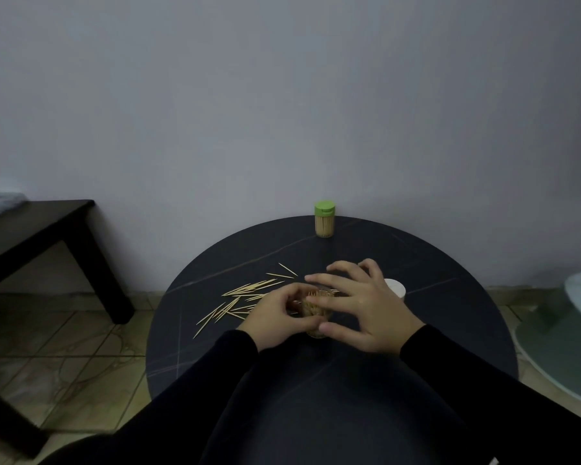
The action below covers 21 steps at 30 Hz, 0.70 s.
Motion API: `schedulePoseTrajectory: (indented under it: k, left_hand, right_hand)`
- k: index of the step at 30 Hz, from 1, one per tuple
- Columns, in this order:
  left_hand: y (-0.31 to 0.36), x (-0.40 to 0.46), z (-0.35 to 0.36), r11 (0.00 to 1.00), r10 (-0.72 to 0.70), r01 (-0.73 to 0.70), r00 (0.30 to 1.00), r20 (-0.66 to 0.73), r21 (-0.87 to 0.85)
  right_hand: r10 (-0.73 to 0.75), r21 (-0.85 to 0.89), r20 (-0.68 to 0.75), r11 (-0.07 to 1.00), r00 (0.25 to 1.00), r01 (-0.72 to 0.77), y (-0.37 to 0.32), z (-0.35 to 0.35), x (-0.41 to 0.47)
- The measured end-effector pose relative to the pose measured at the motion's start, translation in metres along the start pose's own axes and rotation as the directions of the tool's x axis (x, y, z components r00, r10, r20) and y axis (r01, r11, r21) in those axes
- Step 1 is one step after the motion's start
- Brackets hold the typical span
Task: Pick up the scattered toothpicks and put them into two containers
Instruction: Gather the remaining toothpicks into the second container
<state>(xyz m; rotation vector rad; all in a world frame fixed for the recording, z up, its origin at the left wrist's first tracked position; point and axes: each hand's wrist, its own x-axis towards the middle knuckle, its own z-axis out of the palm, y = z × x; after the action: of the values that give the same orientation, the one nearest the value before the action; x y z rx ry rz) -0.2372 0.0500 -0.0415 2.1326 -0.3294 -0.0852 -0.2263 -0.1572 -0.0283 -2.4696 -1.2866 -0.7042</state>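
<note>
**Filling the open container, pile waiting on the left**

Left hand (275, 313) curls round the open container (317, 313) mid-table; right hand (359, 305) hovers over its mouth, fingers spread and straight, holding nothing visible. Scattered toothpicks (245, 297) lie just left of both hands, long axes mostly slanting near-left to far-right. Left hand nearer. Closed green-lidded container (324, 219) sits far, by the table edge (168, 297). White cap (395, 287) right. Open tabletop beyond the pile.
</note>
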Motion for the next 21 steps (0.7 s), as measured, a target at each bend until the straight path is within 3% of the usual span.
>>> schedulePoseTrajectory:
  k: [5,10,13,16,18,21]
  left_hand:
    - [0.0,0.0,0.0,1.0,-0.009,0.009,1.0,0.021,0.015]
    - [0.003,0.0,-0.002,0.999,-0.032,0.032,0.999,0.029,0.005]
    - [0.005,0.002,-0.006,0.997,-0.067,0.064,0.996,0.062,0.038]
    - [0.009,0.004,-0.018,0.982,-0.092,0.083,0.995,0.048,0.172]
    - [0.01,0.004,-0.03,0.935,-0.103,0.096,0.995,0.004,0.341]
    - [0.005,0.006,-0.039,0.893,-0.137,0.129,0.99,-0.011,0.431]
  right_hand:
    - [0.09,0.06,0.048,0.994,0.995,-0.093,0.006,0.003,-0.003]
    - [0.073,0.05,0.079,0.996,0.994,-0.077,0.007,0.004,0.0]
    - [0.157,0.158,-0.007,0.975,0.988,-0.154,0.007,0.007,0.002]
    - [0.365,0.177,-0.092,0.921,0.926,-0.346,0.016,0.007,0.009]
    - [0.439,0.093,-0.021,0.895,0.898,-0.436,0.025,0.012,0.011]
    - [0.435,0.032,0.099,0.898,0.895,-0.44,0.034,0.02,0.013]
